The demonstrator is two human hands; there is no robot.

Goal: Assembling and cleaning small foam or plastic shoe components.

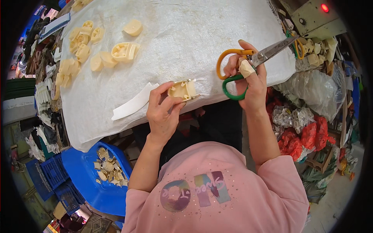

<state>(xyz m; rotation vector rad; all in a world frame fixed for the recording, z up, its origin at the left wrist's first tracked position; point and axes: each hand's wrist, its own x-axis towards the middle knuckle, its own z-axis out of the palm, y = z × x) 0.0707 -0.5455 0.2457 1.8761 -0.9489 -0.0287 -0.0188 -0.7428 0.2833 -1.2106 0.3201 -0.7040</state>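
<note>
My left hand (164, 112) pinches a small cream plastic piece (179, 91) by its left end, over the table's near edge. The piece is hollow on top, with little posts inside and shiny gold-coloured edging. In my right hand (250, 79) is a pair of scissors (259, 58) with one orange and one green handle loop. Their metal blades point up and to the right, away from the cream piece, and look closed together. Tan tape wraps one finger of that hand. A curved white strip (134, 104) lies on the table beside my left hand.
A white woven sheet (186, 35) covers the table. Several cream plastic parts (83, 37) are scattered at its far left. Below the left edge stands a blue basin (93, 190) with gold-edged pieces. Plastic bags (307, 136) and a machine box with a red light (318, 19) are at right.
</note>
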